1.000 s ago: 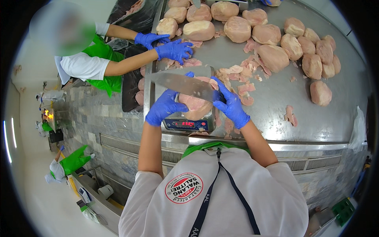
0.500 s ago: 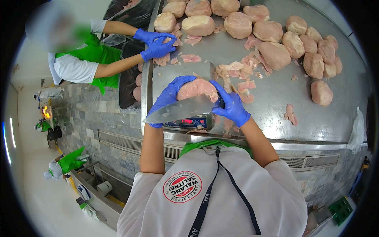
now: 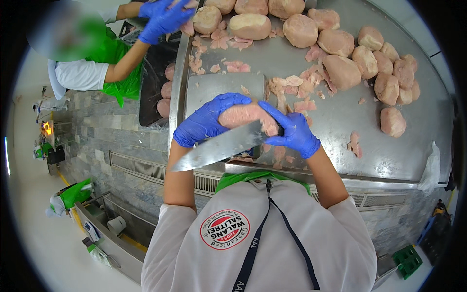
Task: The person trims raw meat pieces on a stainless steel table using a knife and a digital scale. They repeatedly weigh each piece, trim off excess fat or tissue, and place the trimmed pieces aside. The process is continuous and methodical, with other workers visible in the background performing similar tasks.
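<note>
My left hand (image 3: 206,120), in a blue glove, is wrapped round the left end of a pink piece of meat (image 3: 242,116) held above a weighing scale (image 3: 206,92). My right hand (image 3: 296,135), gloved alike, grips the dark handle of a wide-bladed knife (image 3: 221,147). Its fingers also reach the right end of the meat. The blade points left, on my side of the meat, and hides most of the scale's front panel. Pale trimmings (image 3: 296,87) lie to the right of the scale.
Several round meat chunks (image 3: 343,72) sit along the far and right parts of the metal table (image 3: 389,155). A co-worker's blue-gloved hands (image 3: 163,22) hold meat scraps at the table's left edge, above a black-lined bin (image 3: 153,90). A plastic bag (image 3: 430,170) hangs at the right corner.
The co-worker's hands have lifted off the table and moved left with scraps. My hands still hold the meat and knife; the knife's tip has shifted left and nearer me.
</note>
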{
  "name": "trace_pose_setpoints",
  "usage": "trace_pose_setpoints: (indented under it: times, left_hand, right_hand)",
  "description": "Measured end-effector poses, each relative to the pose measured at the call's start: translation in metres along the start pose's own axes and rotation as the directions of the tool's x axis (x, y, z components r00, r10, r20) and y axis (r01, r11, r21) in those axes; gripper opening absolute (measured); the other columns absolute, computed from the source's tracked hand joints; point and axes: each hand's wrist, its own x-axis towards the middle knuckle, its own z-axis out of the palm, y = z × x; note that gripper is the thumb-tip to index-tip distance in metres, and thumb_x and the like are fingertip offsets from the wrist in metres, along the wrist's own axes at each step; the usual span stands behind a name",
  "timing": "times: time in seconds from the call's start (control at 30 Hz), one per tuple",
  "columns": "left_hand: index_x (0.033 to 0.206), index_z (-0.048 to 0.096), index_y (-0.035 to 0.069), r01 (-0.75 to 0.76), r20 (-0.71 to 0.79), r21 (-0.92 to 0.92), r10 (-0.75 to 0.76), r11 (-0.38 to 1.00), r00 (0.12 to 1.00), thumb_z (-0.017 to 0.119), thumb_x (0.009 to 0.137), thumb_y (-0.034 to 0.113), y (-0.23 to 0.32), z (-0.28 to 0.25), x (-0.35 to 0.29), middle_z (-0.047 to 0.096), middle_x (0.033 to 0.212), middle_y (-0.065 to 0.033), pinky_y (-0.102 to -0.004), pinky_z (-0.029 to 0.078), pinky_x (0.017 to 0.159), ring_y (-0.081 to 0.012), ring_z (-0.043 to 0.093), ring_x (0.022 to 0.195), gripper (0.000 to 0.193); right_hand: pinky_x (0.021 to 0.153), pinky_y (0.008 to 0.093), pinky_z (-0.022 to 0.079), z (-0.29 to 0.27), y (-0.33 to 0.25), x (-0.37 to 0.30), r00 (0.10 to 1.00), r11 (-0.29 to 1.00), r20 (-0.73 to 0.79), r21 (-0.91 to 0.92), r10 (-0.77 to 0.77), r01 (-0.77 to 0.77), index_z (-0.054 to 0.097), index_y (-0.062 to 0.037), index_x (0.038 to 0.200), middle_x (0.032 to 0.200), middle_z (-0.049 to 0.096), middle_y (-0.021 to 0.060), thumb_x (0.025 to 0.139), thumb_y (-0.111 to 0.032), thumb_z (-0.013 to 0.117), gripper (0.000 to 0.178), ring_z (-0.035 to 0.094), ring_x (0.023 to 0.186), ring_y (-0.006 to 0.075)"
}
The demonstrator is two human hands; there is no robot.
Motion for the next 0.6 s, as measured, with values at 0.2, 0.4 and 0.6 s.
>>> trace_pose_setpoints:
  times: [0.2,0.4,0.6]
  left_hand:
    - [0.131,0.060,0.009,-0.178,0.234,0.034,0.166,0.983,0.958,0.085,0.074,0.023,-0.031,-0.010,0.013,0.061,0.129,-0.0152,-0.0395,0.043,0.107,-0.0314,0.057,0.123,0.064]
    - [0.138,0.054,0.006,-0.074,-0.195,-0.246,0.026,0.966,0.981,0.086,0.073,0.018,-0.052,0.002,-0.026,0.057,0.138,-0.0099,-0.0354,0.040,0.112,-0.0232,0.054,0.128,0.073]
    - [0.145,0.050,0.007,-0.114,-0.170,-0.478,0.036,0.871,0.985,0.086,0.073,0.015,-0.083,0.009,-0.025,0.050,0.148,-0.0115,-0.0352,0.036,0.115,-0.0233,0.048,0.136,0.081]
  right_hand:
    - [0.059,0.0398,0.051,-0.011,-0.006,0.011,0.989,0.999,0.148,0.038,-0.028,0.023,0.042,-0.0246,0.154,0.071,0.067,0.0136,0.078,-0.048,0.080,0.088,0.065,0.059,0.0323]
    - [0.059,0.0382,0.052,-0.002,-0.010,0.006,0.997,1.000,0.075,0.021,-0.018,0.017,0.040,-0.0324,0.154,0.071,0.067,0.0141,0.079,-0.047,0.077,0.085,0.064,0.059,0.0321]
    - [0.060,0.0365,0.052,-0.019,-0.040,0.027,0.981,0.997,0.192,-0.074,0.016,-0.002,0.036,-0.0351,0.156,0.072,0.067,0.0133,0.083,-0.052,0.072,0.084,0.064,0.059,0.0312]
